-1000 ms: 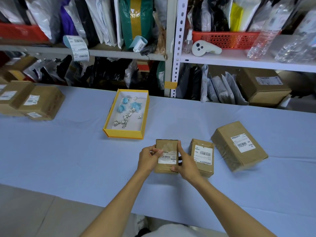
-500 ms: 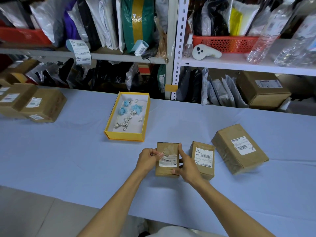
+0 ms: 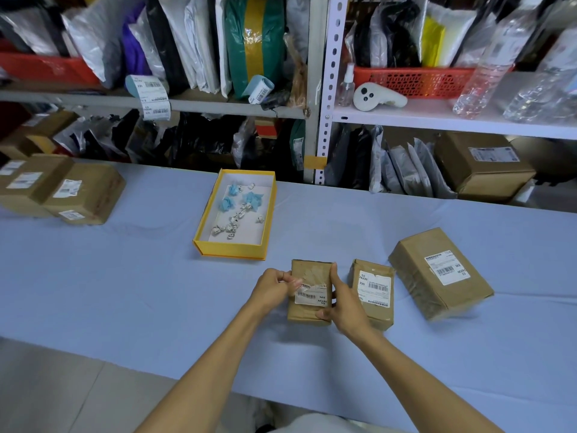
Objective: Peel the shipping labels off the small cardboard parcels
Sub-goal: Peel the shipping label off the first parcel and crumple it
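**Partly lifted: the label on the small parcel between my hands**

Right now the small parcel is a flat, brown cardboard packet, creased and wrapped in glossy clear tape that catches the light. Its white label carries a barcode and black print. The label's upper left corner is torn ragged and raised off the cardboard, while the rest lies stuck flat.

My left hand pinches that raised corner between thumb and fingertips at the parcel's left edge. My right hand grips the parcel's right side, with the index finger stretched up along the edge and the thumb pressed on the lower front. So the parcel sits between both hands, close in front of me over the pale blue table cloth. I cannot tell whether its lower edge touches the cloth.

Just beside my right hand lies a second small parcel, also brown and taped, its label whole. Further right sits a larger brown box with a white label. Beyond my hands stands a shallow yellow tray, white inside, holding crumpled white and blue paper scraps. More brown parcels are stacked at the far left.
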`<state>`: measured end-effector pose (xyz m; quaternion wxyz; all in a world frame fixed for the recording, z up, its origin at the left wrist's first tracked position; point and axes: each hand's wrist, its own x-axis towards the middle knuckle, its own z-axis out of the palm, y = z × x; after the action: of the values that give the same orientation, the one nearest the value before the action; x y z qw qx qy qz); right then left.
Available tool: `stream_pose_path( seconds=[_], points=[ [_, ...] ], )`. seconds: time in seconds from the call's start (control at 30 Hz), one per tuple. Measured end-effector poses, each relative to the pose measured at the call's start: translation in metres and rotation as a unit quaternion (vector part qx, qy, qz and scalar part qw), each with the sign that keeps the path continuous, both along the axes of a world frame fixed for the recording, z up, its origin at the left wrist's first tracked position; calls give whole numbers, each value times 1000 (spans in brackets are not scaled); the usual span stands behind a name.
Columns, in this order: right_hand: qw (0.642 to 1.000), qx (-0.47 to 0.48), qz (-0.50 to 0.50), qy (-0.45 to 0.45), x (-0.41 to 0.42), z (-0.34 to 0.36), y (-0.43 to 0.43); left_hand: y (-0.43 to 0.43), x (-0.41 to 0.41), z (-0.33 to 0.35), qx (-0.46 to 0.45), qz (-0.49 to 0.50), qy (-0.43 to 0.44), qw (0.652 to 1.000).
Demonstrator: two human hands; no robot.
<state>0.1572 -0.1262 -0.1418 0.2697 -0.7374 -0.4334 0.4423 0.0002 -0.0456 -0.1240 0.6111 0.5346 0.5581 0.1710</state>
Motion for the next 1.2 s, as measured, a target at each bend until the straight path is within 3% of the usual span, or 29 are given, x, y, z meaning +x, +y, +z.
stream_pose_path(
  seconds=[0.2, 0.37, 0.53, 0.63, 0.87, 1.07, 1.2],
  points=[
    [999, 23, -22, 8, 0, 6, -4, 4, 7, 19, -8, -31, 5, 999],
    [999, -11, -38, -1, 2, 5, -4, -2, 16, 19, 17, -9, 4, 1000],
    [998, -20, -7, -59, 0, 14, -7, -7, 15, 17, -7, 121, -93, 988],
    [998, -25, -14, -63, 0, 17, -5, -13, 17, 17, -20, 133, -145, 980],
    [996, -27, -17, -79, 0, 31, -1, -22, 7, 7, 60, 114, -92, 987],
    [991, -12, -25, -131, -16, 29, 6, -27, 5, 1, 66, 89, -78, 991],
    [994, 25, -32, -106, -17, 29, 9, -26, 1, -1, 53, 97, -82, 990]
  ],
)
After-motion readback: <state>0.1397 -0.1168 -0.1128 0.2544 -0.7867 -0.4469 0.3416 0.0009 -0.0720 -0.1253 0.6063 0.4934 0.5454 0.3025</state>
